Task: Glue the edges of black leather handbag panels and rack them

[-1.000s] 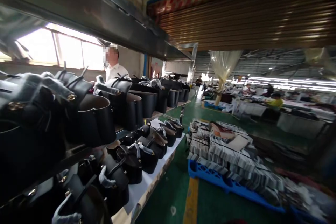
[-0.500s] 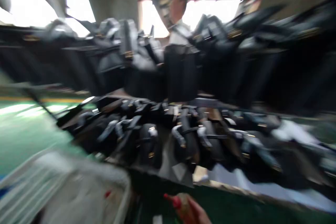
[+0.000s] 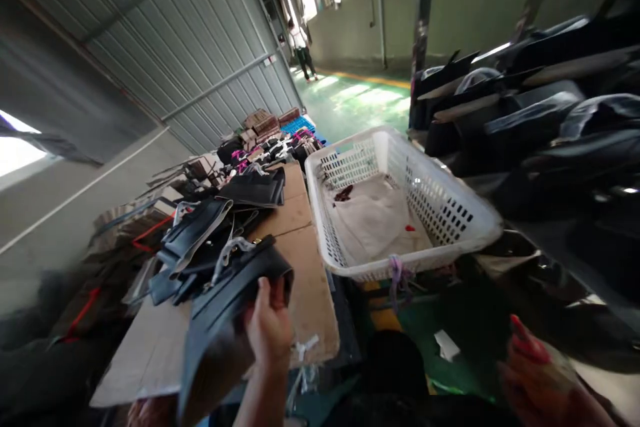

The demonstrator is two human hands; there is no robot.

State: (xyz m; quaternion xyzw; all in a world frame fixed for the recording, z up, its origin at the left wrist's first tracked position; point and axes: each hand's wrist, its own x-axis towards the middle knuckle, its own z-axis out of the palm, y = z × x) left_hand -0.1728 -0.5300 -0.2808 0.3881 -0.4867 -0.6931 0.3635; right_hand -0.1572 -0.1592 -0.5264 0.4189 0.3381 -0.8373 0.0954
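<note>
My left hand (image 3: 273, 327) is closed on the edge of a dark handbag (image 3: 235, 293), its forearm rising from the bottom of the view. The bag tilts over the cardboard-covered table, and a wrapped handle (image 3: 233, 257) shows on its top. At the lower right my right hand (image 3: 535, 380), smeared by motion, is wrapped round a small bottle with a red nozzle (image 3: 527, 340). More dark bags (image 3: 195, 233) lie just beyond the held one. A reddish-brown shape at the lower left edge is too dim to make out.
A white plastic basket (image 3: 445, 240) with cloth inside stands right of the cardboard (image 3: 305, 267). Dark bags (image 3: 550, 113) fill racks at the right. Stacks of brown pieces (image 3: 120, 227) lie at the left. A person (image 3: 300, 47) stands far back.
The view has swung left from the bag racks to the table and basket. My left hand has come into view with a bag. My right hand still has the bottle.
</note>
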